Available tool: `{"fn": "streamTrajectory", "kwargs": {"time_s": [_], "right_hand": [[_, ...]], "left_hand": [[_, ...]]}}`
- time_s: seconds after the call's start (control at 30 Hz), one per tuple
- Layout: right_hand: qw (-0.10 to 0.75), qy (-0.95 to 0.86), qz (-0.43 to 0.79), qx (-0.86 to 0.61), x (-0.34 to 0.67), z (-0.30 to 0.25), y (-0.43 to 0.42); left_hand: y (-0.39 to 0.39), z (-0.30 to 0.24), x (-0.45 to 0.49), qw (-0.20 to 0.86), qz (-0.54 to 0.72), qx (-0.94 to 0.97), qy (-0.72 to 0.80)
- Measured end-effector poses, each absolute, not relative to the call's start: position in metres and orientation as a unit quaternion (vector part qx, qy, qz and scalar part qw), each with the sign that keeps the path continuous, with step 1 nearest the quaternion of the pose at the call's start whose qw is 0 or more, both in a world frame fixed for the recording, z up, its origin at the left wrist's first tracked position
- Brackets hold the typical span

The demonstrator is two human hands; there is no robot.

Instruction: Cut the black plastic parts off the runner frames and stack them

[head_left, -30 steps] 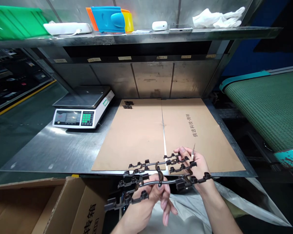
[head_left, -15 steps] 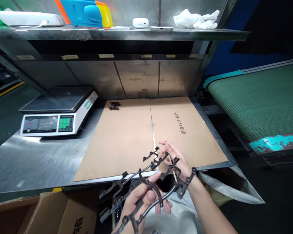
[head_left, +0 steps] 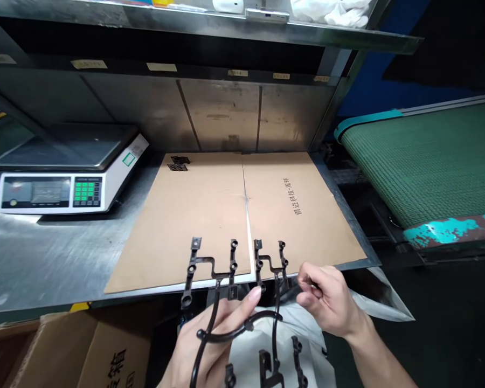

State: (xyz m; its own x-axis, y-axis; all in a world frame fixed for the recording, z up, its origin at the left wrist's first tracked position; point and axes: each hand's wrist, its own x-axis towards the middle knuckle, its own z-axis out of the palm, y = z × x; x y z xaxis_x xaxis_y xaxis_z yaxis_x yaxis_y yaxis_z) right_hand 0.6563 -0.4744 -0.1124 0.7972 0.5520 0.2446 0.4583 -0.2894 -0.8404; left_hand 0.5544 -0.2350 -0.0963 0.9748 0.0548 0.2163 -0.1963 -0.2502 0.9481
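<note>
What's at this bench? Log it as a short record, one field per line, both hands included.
Left hand: holding a black branched frame
Right hand: fingers curled, close to the frame's right side; contents unclear
Worktop: metal, partly covered by cardboard with printed characters
Left: digital scale
Lower left: cardboard box
Right: green conveyor belt

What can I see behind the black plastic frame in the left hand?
Behind the black plastic frame are part of the left hand, pale cloth and, at its far end, the cardboard. Whatever the hand and frame cover cannot be seen.
</note>
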Motion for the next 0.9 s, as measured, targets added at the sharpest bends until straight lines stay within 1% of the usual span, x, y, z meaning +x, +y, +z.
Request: {"fn": "streamTrajectory", "kwargs": {"time_s": [0.1, 0.2, 0.33, 0.47, 0.53, 0.63, 0.8, 0.9], "right_hand": [[0.442, -0.357, 0.003, -0.823, 0.659, -0.113, -0.476], [0.400, -0.379, -0.019, -0.834, 0.664, -0.113, -0.477], [0.359, -0.392, -0.037, -0.846, 0.668, -0.112, -0.479], [0.334, -0.410, -0.064, -0.846, 0.670, -0.110, -0.481], [0.327, -0.419, -0.076, -0.844, 0.671, -0.109, -0.481], [0.324, -0.424, -0.081, -0.842, 0.672, -0.109, -0.482], [0.322, -0.438, -0.095, -0.834, 0.674, -0.108, -0.481], [0.315, -0.440, -0.102, -0.835, 0.674, -0.107, -0.481]], "left_hand": [[-0.240, -0.087, 0.551, 0.491, 0.155, 0.854, -0.076], [-0.243, -0.082, 0.550, 0.454, 0.164, 0.871, -0.092], [-0.249, -0.083, 0.551, 0.445, 0.192, 0.867, -0.114], [-0.252, -0.084, 0.554, 0.471, 0.207, 0.849, -0.122], [-0.251, -0.084, 0.554, 0.478, 0.193, 0.848, -0.123], [-0.249, -0.085, 0.554, 0.460, 0.170, 0.861, -0.137], [-0.244, -0.082, 0.555, 0.443, 0.176, 0.864, -0.165], [-0.236, -0.075, 0.560, 0.434, 0.158, 0.864, -0.200]]}}
